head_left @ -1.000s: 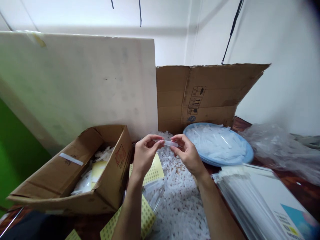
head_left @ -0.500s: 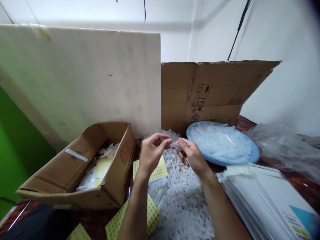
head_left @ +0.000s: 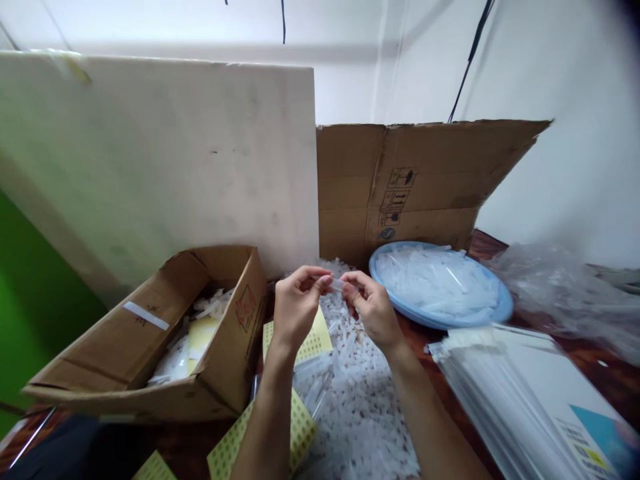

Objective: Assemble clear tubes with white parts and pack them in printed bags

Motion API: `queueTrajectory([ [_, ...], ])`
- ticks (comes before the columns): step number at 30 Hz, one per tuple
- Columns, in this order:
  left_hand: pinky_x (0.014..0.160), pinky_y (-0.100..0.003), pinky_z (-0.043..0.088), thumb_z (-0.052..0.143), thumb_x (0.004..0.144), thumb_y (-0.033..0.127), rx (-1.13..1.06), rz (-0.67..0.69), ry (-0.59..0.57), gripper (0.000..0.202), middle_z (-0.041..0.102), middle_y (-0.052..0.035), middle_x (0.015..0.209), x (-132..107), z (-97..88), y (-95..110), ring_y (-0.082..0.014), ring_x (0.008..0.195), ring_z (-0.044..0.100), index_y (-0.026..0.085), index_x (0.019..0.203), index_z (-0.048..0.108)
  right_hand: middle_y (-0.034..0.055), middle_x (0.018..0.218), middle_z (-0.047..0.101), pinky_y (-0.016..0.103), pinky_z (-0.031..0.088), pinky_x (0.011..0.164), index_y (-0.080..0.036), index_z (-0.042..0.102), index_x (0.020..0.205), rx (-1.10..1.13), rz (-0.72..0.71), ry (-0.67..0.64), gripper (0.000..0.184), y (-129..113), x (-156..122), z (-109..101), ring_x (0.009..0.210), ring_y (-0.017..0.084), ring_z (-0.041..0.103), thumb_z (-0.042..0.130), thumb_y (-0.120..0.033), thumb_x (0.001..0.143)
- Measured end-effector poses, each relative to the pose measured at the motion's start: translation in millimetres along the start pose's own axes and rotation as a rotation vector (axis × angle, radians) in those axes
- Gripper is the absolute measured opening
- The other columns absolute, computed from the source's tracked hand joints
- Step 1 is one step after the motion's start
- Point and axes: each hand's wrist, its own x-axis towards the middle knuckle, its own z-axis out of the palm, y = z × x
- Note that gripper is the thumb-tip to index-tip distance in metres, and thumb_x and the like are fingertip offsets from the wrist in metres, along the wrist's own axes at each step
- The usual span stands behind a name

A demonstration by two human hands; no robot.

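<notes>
Between my two hands is a small translucent white plastic strip (head_left: 337, 285), held up above the table. My left hand (head_left: 299, 300) pinches its left end between thumb and fingers. At the right end, the fingers of my right hand (head_left: 369, 305) are closed on the same strip. Below and beyond the hands spreads a heap of small clear-white plastic pieces (head_left: 363, 393). A yellow sheet of round stickers (head_left: 313, 337) lies under my left hand, and another yellow sticker sheet (head_left: 303, 427) is partly covered by my left forearm.
An open cardboard box (head_left: 235, 360) with white pieces and yellow paper inside stands at the left. At the right is a blue basin (head_left: 505, 313) full of translucent strips. Nearer lies a stack of plastic-sleeved sheets (head_left: 525, 393). A cardboard panel (head_left: 430, 180) stands behind.
My right hand has turned slightly, its fingers now closer together on the strip. The whole view has shifted a little, so things appear slightly farther left.
</notes>
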Motion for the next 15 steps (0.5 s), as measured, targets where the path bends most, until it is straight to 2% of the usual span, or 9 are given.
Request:
queueTrajectory([
  [5, 0.064, -0.023, 0.058, 0.074, 0.089, 0.028, 0.094, 0.054, -0.060, 0.013, 0.078, -0.0045, 0.077, -1.1, 2.5, 0.3, -0.0157, 0.067, 0.074, 0.016, 0.089, 0.076, -0.0096, 0.051, 0.037, 0.023, 0.011, 0.035, -0.020, 0.057, 0.071, 0.239, 0.313, 0.016, 0.045, -2.0, 1.2, 5.8, 0.034, 0.005, 0.020, 0.069, -0.062, 0.080],
  [7, 0.063, -0.023, 0.057, 0.072, 0.091, 0.029, 0.130, 0.058, -0.054, 0.014, 0.076, -0.0037, 0.074, -0.3, 1.8, 1.6, -0.0155, 0.066, 0.074, 0.015, 0.090, 0.075, -0.0095, 0.049, 0.037, 0.024, 0.013, 0.035, -0.020, 0.057, 0.070, 0.229, 0.359, 0.033, 0.048, -2.8, 2.9, 5.7, 0.034, 0.006, 0.020, 0.066, -0.067, 0.081],
  [8, 0.063, -0.023, 0.057, 0.072, 0.091, 0.030, 0.143, 0.049, -0.049, 0.015, 0.076, -0.0036, 0.073, 0.3, 0.6, 2.1, -0.0156, 0.066, 0.073, 0.015, 0.090, 0.075, -0.0077, 0.050, 0.041, 0.024, 0.020, 0.036, -0.020, 0.060, 0.072, 0.162, 0.333, 0.038, 0.050, -2.6, 4.3, 3.4, 0.035, 0.008, 0.027, 0.062, -0.069, 0.084],
  [9, 0.063, -0.023, 0.056, 0.071, 0.091, 0.031, 0.160, 0.033, -0.048, 0.017, 0.076, -0.0037, 0.073, 1.0, -1.2, 2.3, -0.0156, 0.066, 0.073, 0.015, 0.090, 0.075, -0.0044, 0.053, 0.048, 0.025, 0.029, 0.041, -0.020, 0.063, 0.074, 0.051, 0.283, 0.058, 0.052, -2.0, 6.1, -1.1, 0.040, 0.011, 0.039, 0.057, -0.069, 0.088],
  [11, 0.062, -0.022, 0.054, 0.070, 0.092, 0.034, 0.215, -0.021, -0.073, 0.020, 0.075, -0.0038, 0.071, 2.7, -6.6, 1.9, -0.0157, 0.066, 0.072, 0.015, 0.089, 0.075, 0.0055, 0.069, 0.064, 0.030, 0.046, 0.062, -0.019, 0.068, 0.079, -0.300, 0.161, 0.144, 0.055, 1.2, 9.3, -17.5, 0.063, 0.019, 0.061, 0.047, -0.066, 0.097],
  [13, 0.060, -0.022, 0.052, 0.068, 0.093, 0.038, 0.293, -0.077, -0.115, 0.025, 0.073, -0.0036, 0.068, 4.3, -13.9, 0.3, -0.0155, 0.064, 0.070, 0.014, 0.088, 0.074, 0.0145, 0.092, 0.072, 0.039, 0.047, 0.085, -0.017, 0.073, 0.088, -0.781, 0.109, 0.281, 0.050, 7.2, 9.7, -42.6, 0.092, 0.029, 0.066, 0.042, -0.053, 0.103],
  [15, 0.058, -0.022, 0.050, 0.067, 0.094, 0.043, 0.366, -0.105, -0.121, 0.030, 0.071, -0.0031, 0.066, 5.9, -22.1, -1.6, -0.0151, 0.060, 0.067, 0.015, 0.086, 0.074, 0.0214, 0.113, 0.070, 0.050, 0.043, 0.096, -0.014, 0.075, 0.105, -1.201, 0.210, 0.355, 0.039, 15.4, 5.6, -71.5, 0.112, 0.039, 0.060, 0.047, -0.042, 0.103],
])
